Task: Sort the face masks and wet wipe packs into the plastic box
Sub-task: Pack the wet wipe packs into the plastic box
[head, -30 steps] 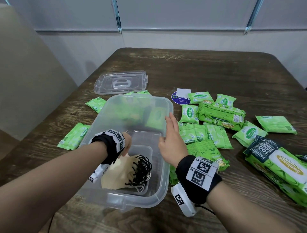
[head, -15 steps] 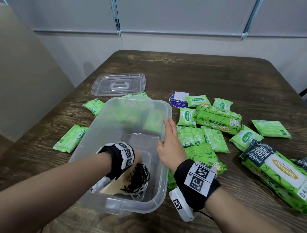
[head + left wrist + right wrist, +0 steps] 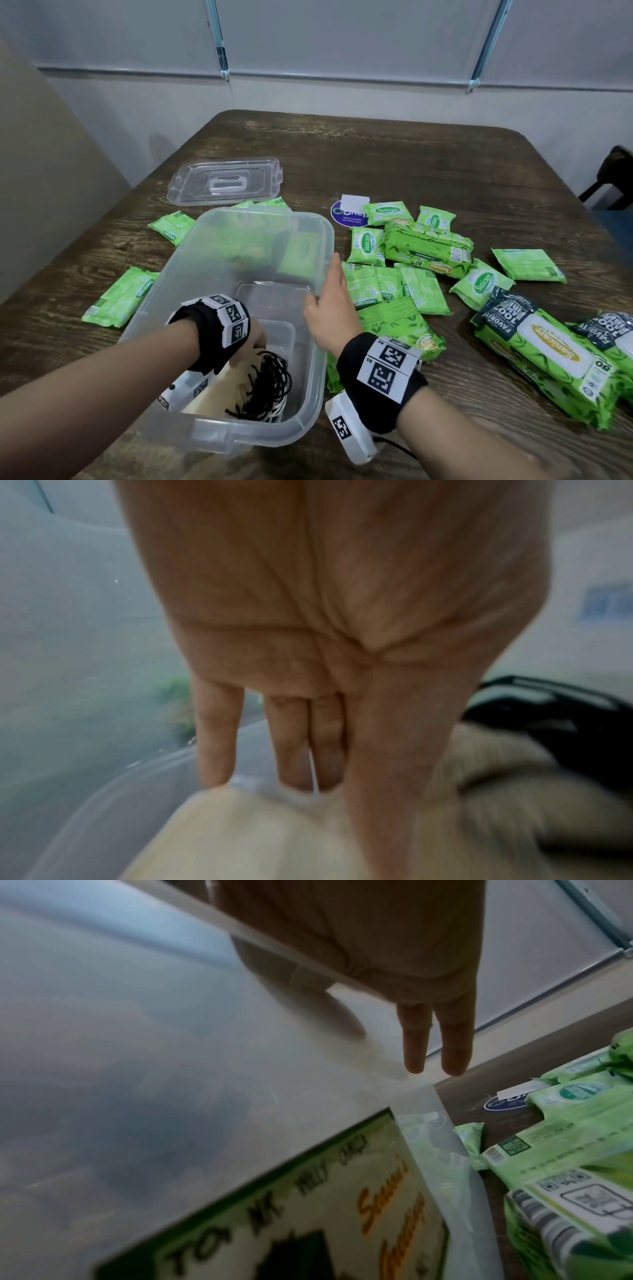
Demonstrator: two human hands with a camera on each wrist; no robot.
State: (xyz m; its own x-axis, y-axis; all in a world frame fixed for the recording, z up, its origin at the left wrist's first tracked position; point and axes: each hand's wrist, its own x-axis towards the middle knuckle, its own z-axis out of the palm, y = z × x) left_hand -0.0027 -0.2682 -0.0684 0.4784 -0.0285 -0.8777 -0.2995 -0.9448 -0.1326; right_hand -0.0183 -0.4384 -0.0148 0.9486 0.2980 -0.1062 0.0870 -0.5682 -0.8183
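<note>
Face masks [image 3: 219,390] going down into the near end of the plastic box [image 3: 318,346], directly beneath the left hand [image 3: 255,339].

Left grip pinching the beige stack, fingers [image 3: 291,739] straight down, loops trailing right. Right hand [image 3: 330,301] flat on the box's right rim, grasping nothing, nearer the wet wipe packs [image 3: 424,251] scattered rightward on the tabletop [image 3: 411,164].

Dark wooden table [image 3: 394,164]; round blue sticker [image 3: 346,216] on it; grey wall [image 3: 308,51] behind.
</note>
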